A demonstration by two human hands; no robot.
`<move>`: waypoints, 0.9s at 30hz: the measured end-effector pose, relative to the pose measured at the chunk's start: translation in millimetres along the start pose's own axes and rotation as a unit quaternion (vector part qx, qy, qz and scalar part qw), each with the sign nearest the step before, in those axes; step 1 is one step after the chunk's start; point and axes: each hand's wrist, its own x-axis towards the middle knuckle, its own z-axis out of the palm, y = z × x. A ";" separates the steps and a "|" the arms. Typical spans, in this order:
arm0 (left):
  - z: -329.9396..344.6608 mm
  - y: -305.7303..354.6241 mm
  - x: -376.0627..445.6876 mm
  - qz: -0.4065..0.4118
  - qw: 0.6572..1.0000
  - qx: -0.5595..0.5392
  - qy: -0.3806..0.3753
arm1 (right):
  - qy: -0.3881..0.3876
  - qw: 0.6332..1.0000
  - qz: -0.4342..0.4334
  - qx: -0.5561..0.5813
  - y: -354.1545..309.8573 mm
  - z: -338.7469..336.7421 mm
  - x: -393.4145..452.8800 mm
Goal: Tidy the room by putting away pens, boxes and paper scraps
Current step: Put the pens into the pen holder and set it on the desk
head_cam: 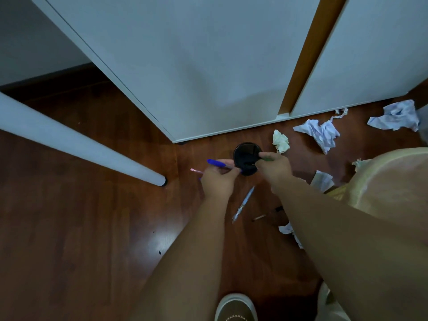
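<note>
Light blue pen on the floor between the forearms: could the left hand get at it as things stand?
Probably not right away: the left hand already holds a blue pen and a pink pen. The light blue pen itself lies uncovered.

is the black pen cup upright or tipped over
Upright: the black pen cup stands on the wooden floor with its round open mouth facing the camera.

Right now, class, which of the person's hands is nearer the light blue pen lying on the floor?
Right. The right hand sits just up and right of the light blue pen; the left hand, holding a blue pen, is farther off on its left.
</note>
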 end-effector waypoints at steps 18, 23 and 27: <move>19.3 -68.7 13.5 0.020 0.964 0.259 -0.060 | -0.212 0.750 -0.163 -0.605 126.4 -24.3 -6.6; 26.0 -118.0 0.0 0.077 0.795 0.544 -0.256 | -0.150 0.697 -0.212 -0.668 133.0 -19.9 -2.4; 27.1 -135.8 -5.4 0.068 0.748 0.601 -0.274 | -0.117 0.671 -0.260 -0.684 146.5 -18.8 -5.8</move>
